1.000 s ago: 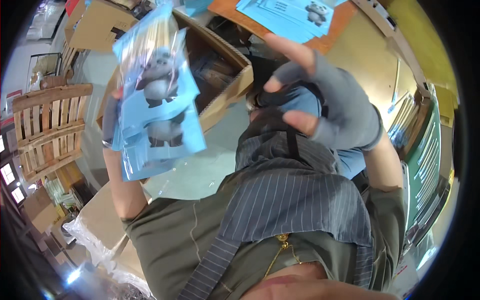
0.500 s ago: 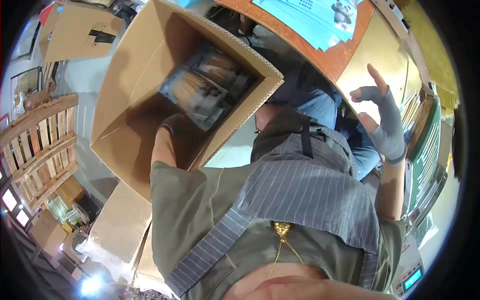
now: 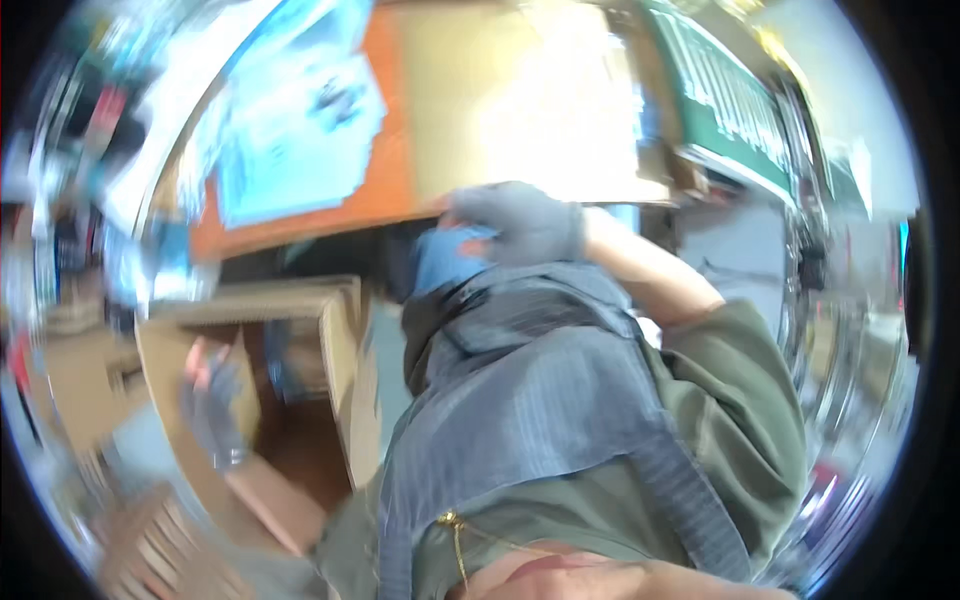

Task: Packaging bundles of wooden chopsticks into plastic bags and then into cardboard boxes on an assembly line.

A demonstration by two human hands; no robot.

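Note:
My left hand [image 3: 213, 405], in a grey fingerless glove, is raised over the open cardboard box [image 3: 345, 400] at the lower left. Its blurred fingers point up and look apart, with nothing visible in them. Inside the box lie clear packets [image 3: 293, 360], smeared by motion. In a matching glove, my right hand [image 3: 515, 225] hovers over my lap at the table's front edge. Its fingers are bent and the thumb stands apart; I see nothing held. A stack of light blue printed sheets [image 3: 295, 140] lies on the table, left of that hand.
The orange-brown table [image 3: 390, 130] spans the top, with a shiny yellowish board [image 3: 460, 100] on it. A green rack-like thing [image 3: 725, 110] stands at its right end. Another cardboard box [image 3: 90, 375] and a wooden pallet [image 3: 165, 550] are at the left.
My view has swung right toward the table. My left hand has come up from the packets inside the box. My right hand has moved to the table's front edge.

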